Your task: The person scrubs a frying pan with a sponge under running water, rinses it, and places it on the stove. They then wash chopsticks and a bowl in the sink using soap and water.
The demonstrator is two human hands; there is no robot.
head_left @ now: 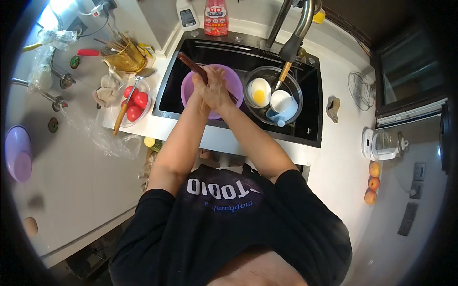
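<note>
A bundle of dark brown chopsticks (191, 64) slants between my two hands, above a purple basin (187, 91) in the left part of the black sink. My left hand (199, 90) is closed around them from the left. My right hand (217, 86) presses against it from the right, its fingers over the same sticks. One end sticks out past my hands at the upper left, and a short piece shows at the lower right. Single sticks are hard to tell apart, and the palms are hidden. The inside of the basin is mostly covered by my hands.
Right of the basin, a round bowl (249, 106) holds white bowls (260, 86) and a light blue handled piece (285, 113). The faucet (291, 47) reaches over it. Tomatoes (134, 113) in a clear bowl stand left of the sink. Bottles (216, 19) stand behind.
</note>
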